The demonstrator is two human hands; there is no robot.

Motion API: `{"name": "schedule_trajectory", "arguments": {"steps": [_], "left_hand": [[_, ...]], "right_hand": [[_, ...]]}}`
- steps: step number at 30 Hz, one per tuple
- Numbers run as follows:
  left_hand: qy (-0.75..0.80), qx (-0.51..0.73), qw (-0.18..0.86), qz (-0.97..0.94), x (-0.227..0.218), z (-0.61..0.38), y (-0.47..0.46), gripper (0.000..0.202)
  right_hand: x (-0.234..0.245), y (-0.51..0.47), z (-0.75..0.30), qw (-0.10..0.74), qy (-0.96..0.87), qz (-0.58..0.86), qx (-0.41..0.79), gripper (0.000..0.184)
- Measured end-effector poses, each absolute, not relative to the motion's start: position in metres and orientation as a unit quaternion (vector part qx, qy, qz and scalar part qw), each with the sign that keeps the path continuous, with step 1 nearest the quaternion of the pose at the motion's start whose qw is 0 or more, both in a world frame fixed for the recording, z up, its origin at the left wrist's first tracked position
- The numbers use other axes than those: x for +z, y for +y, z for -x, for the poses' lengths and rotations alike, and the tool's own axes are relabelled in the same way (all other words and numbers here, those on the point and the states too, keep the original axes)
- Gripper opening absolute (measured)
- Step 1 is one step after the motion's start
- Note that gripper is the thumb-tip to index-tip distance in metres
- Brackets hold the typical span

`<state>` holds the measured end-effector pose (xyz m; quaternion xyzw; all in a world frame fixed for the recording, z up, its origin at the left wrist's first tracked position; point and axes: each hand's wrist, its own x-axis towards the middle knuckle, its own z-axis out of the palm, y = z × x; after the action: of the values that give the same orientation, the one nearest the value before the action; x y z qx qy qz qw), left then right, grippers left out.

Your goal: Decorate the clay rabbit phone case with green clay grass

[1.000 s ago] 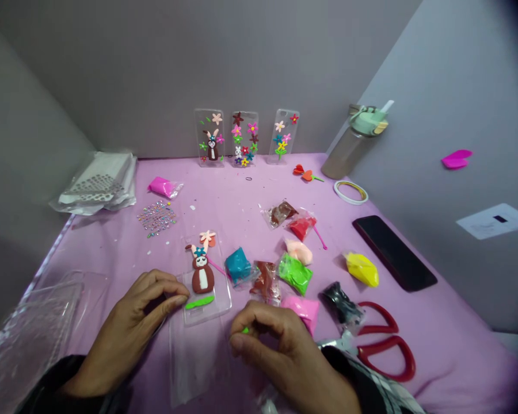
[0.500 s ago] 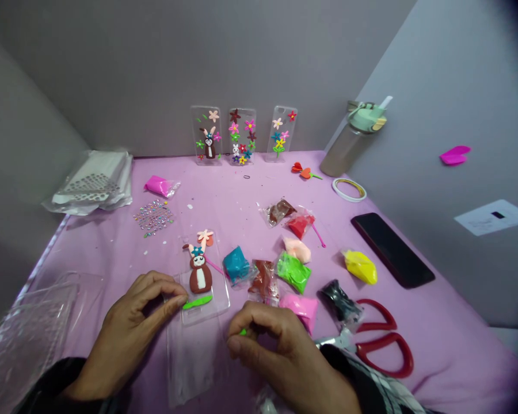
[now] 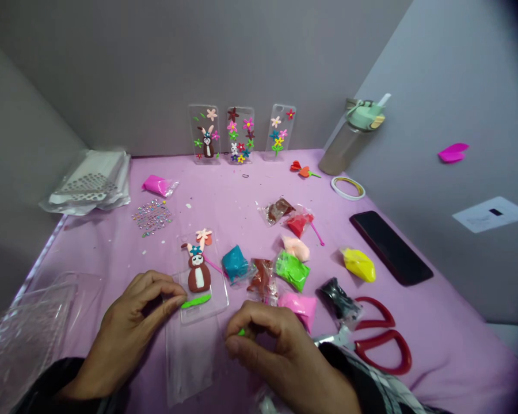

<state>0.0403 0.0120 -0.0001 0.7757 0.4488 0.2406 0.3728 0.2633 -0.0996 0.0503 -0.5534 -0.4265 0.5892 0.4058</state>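
1. Head view, case: near table centre, a clear phone case (image 3: 219, 306) is laid flat, long axis running away from the body; a brown rabbit figure (image 3: 199, 272) is set on it, ears pointed to the far end.
2. Head view, strip: a green strip (image 3: 196, 301) is placed just below the rabbit, long axis roughly crosswise, right end tipped slightly farther away.
3. Head view, left hand (image 3: 132, 322): thumb and forefinger are brought together at the strip's left end, by the case edge; whether anything is gripped cannot be told.
4. Head view, right hand (image 3: 280, 348): a small green bit (image 3: 242, 332) is pinched between thumb and forefinger, off the case's near right corner. From here the strip is found leftward and farther off; the left hand is nearer to it.
5. Head view, around: a pink packet (image 3: 301, 307) and red-handled scissors (image 3: 360, 347) are seen beside the right hand.
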Motion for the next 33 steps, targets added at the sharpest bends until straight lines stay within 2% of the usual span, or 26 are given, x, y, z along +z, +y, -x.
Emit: {"name": "schedule_trajectory", "arguments": {"steps": [33], "left_hand": [[0.431, 0.227, 0.383, -0.785, 0.006, -0.037, 0.017, 0.019]], "right_hand": [[0.051, -0.102, -0.263, 0.414, -0.42, 0.543, 0.598, 0.01]]}}
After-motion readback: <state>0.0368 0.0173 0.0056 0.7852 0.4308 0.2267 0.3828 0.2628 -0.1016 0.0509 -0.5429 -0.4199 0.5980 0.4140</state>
